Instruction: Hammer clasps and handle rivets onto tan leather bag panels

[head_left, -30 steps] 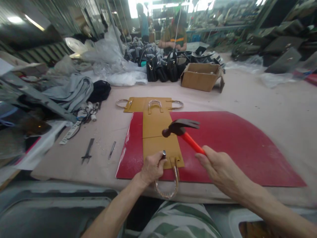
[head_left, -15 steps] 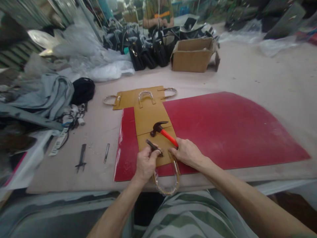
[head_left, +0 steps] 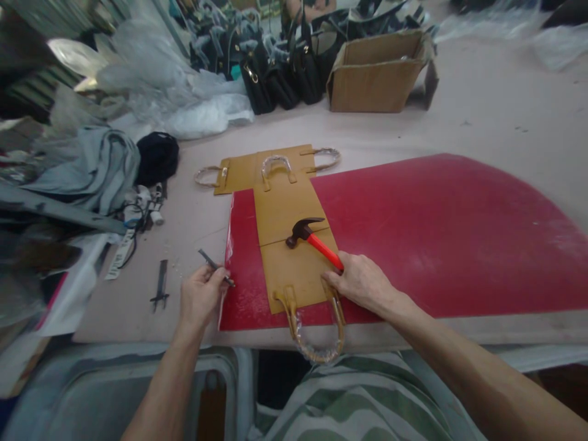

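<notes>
Left hand [head_left: 201, 295], pinching one rod [head_left: 208, 259] at the left edge of one red sheet [head_left: 436, 245]; right hand [head_left: 365, 282], wrapped round one hammer [head_left: 323, 247]; one tan panel [head_left: 294, 269], four handles [head_left: 340, 318], partly on the sheet.

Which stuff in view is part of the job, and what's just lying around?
Part of the job:
- hammer, in the right hand
- slim metal tool, in the left hand
- tan panel
- red sheet, partly under the panel
- probably pronged tool

Apparently just lying around:
- cardboard box
- black bags
- plastic wrapping
- grey cloth
</notes>
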The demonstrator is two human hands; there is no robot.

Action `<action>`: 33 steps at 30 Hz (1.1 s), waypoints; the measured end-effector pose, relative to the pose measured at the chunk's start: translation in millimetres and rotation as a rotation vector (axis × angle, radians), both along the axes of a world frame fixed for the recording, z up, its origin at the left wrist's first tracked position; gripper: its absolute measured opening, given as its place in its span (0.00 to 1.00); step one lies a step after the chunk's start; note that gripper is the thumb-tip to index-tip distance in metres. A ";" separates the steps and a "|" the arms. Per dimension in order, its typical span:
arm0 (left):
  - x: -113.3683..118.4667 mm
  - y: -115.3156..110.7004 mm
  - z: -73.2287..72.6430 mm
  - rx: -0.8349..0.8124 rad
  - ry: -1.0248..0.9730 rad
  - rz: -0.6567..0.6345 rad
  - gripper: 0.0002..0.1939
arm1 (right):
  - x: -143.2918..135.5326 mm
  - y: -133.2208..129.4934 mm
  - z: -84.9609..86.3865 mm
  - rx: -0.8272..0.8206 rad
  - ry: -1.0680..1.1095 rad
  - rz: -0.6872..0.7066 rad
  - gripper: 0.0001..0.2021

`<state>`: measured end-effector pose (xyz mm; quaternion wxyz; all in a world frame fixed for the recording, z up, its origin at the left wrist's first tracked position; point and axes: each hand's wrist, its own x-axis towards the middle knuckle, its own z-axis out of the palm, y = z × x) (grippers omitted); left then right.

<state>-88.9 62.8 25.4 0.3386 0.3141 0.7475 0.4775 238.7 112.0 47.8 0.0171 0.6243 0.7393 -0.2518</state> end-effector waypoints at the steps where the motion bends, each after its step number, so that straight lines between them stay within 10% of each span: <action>1: -11.9 -0.5 -1.8 -0.022 0.025 0.017 0.20 | 0.0 0.1 0.0 0.001 0.000 0.001 0.16; 8: -73.4 0.5 -1.4 -0.418 0.649 -0.072 0.15 | 0.4 2.1 -1.5 0.003 0.028 -0.007 0.15; 17: -75.4 1.6 4.1 -0.612 1.056 -0.114 0.18 | 3.3 9.3 -11.2 -0.026 0.037 0.015 0.14; 33: -59.1 36.3 18.1 -0.428 0.763 -0.222 0.09 | -1.3 0.5 1.3 0.057 0.025 -0.006 0.14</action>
